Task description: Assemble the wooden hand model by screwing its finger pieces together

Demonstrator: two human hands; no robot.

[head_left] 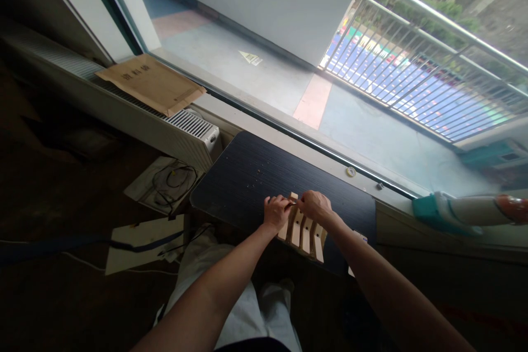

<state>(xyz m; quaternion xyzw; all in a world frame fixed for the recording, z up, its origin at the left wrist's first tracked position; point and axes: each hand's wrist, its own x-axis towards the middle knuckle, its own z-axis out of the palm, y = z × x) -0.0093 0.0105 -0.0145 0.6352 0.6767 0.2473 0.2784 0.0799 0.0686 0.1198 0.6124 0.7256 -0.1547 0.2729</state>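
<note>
A small slatted piece of pale wood lies on a dark table in front of the window. My left hand is curled at its upper left corner, fingers pinched on something tiny I cannot make out. My right hand rests closed over the top edge of the wooden piece, fingertips meeting the left hand's. Several parallel slats stick out below both hands toward me.
A white radiator with a brown envelope on top stands left of the table. Papers and cables lie on the floor. Crumbs dot the tabletop. A teal and white object sits on the sill at the right. Balcony railing shows outside.
</note>
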